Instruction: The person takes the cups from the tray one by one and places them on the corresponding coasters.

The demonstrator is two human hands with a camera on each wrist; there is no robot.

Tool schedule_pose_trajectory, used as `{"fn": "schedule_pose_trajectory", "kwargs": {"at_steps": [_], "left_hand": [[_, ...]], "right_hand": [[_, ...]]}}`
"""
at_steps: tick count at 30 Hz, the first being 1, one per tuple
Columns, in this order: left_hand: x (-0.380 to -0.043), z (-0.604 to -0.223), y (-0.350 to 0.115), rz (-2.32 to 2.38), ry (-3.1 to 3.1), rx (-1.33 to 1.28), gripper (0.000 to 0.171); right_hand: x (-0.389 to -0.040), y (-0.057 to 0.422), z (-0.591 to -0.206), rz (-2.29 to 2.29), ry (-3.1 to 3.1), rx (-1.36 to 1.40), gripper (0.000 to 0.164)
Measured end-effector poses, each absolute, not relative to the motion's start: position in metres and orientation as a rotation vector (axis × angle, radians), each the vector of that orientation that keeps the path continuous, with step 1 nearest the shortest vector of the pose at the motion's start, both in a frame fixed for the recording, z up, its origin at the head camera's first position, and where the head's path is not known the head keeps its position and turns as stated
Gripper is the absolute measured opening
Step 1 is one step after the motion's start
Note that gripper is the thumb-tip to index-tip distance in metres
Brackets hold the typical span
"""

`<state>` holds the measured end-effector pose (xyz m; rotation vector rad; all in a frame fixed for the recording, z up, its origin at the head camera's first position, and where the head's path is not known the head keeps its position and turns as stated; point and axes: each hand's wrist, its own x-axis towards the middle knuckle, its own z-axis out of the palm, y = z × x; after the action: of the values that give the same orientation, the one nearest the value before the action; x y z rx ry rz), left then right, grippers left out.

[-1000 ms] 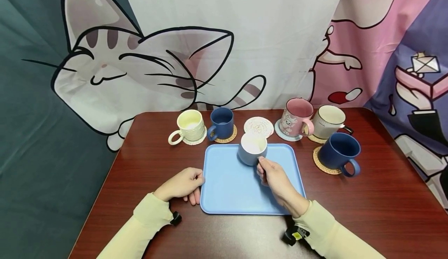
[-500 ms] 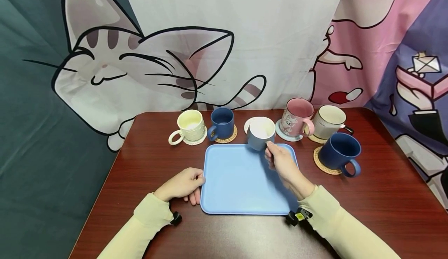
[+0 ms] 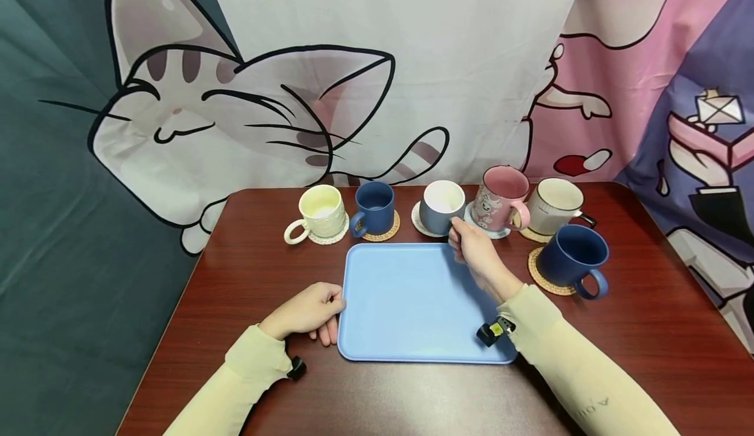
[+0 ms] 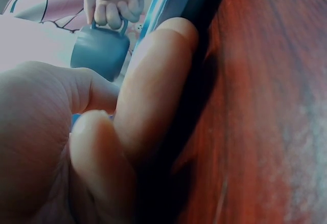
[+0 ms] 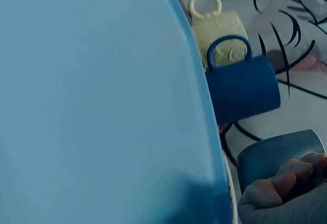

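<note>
My right hand [image 3: 478, 253] holds a grey-blue mug [image 3: 438, 217] with a white inside by its handle. The mug stands upright over a white lacy coaster [image 3: 417, 220], whose left edge shows; I cannot tell whether its base fully rests there. In the right wrist view, curled fingers [image 5: 299, 170] lie against the mug's side. My left hand [image 3: 306, 310] is at the left rim of the light blue tray [image 3: 412, 305], thumb and fingers pinching the edge. The left wrist view shows a fingertip against the rim.
Left of the mug, a pale yellow mug [image 3: 323, 210] and a dark blue mug [image 3: 375, 207] stand on coasters. To its right are a pink mug [image 3: 501, 197], a cream mug [image 3: 550, 207] and another dark blue mug [image 3: 568, 259], also on coasters. A printed curtain [image 3: 489, 82] hangs behind the table.
My right hand has carried the grey-blue mug from above the tray back and slightly right, over the white coaster. The left hand and tray have stayed in place.
</note>
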<state>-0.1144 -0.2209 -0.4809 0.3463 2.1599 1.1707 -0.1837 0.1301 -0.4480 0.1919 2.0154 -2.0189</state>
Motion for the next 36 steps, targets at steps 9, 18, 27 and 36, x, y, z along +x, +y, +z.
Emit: {"fn": "schedule_pose_trajectory", "kwargs": {"at_steps": [9,18,27,36], "left_hand": [[-0.115,-0.483,-0.221,1.18,2.156,0.348,0.029],[-0.115,-0.484,-0.221,1.181,2.153,0.339,0.028],[-0.115,-0.484,-0.221,1.186,2.15,0.34,0.028],[-0.116,-0.485,-0.222,1.179,2.153,0.337,0.029]], "right_hand": [[-0.199,0.132,-0.456,-2.009,2.012,0.183,0.047],[-0.208,0.131,-0.454,-2.014,1.961,0.191,0.047],[-0.214,0.127,-0.456,-2.014,1.957,0.217,0.048],[-0.215,0.128,-0.456,-1.963,2.002,0.239,0.047]]}}
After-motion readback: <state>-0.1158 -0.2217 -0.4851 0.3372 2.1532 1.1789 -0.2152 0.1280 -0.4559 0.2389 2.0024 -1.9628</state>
